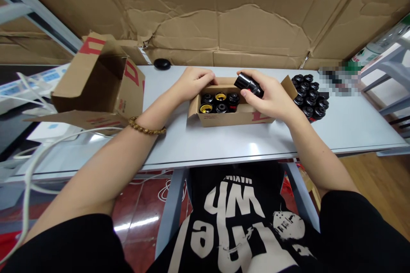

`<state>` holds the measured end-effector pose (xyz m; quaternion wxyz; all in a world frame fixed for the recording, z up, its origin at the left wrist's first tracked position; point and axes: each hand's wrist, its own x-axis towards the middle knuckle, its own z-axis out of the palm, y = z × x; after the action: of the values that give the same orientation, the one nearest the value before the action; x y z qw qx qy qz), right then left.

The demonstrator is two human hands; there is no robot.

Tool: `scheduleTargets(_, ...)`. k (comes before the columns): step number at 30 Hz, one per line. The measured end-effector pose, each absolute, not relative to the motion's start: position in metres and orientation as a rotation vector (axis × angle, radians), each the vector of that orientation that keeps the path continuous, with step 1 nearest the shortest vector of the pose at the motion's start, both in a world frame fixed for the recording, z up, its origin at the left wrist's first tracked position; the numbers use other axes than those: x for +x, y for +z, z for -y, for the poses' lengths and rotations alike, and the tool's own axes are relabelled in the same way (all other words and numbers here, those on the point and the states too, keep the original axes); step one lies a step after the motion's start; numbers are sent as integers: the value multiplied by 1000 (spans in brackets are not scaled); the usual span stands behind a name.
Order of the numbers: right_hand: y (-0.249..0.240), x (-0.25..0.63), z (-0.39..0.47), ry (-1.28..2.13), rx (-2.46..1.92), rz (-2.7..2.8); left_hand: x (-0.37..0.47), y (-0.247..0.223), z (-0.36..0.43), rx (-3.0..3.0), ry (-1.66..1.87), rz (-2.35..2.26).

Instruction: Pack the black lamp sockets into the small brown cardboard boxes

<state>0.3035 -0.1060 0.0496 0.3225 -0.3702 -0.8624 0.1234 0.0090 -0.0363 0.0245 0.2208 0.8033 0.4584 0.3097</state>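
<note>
My right hand (270,96) is closed around a black cylinder (248,84) with a bit of red near its middle, held tilted over a long cardboard box (238,119). At the box's back left corner, my left hand (195,83) curls its fingers over the rim. The left part of the box holds several upright black cylinders (221,108); two show yellow rings inside their tops. Inside the box, the right end is partly covered by my right hand. To the right, a tight cluster of black cylinders (309,96) stands upright on the white table (230,149).
A larger open cardboard box (128,89) lies at the left, beside white cables (32,158) and a power strip (41,83). A black oval object (162,64) sits at the back. Cardboard sheeting (224,30) walls the rear. A plastic bottle (378,49) is at far right.
</note>
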Motion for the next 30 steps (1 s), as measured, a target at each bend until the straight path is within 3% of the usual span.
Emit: scheduleTargets(30, 67, 311, 118, 692, -1016, 2191, 9, 23, 33, 2190, 858, -1268)
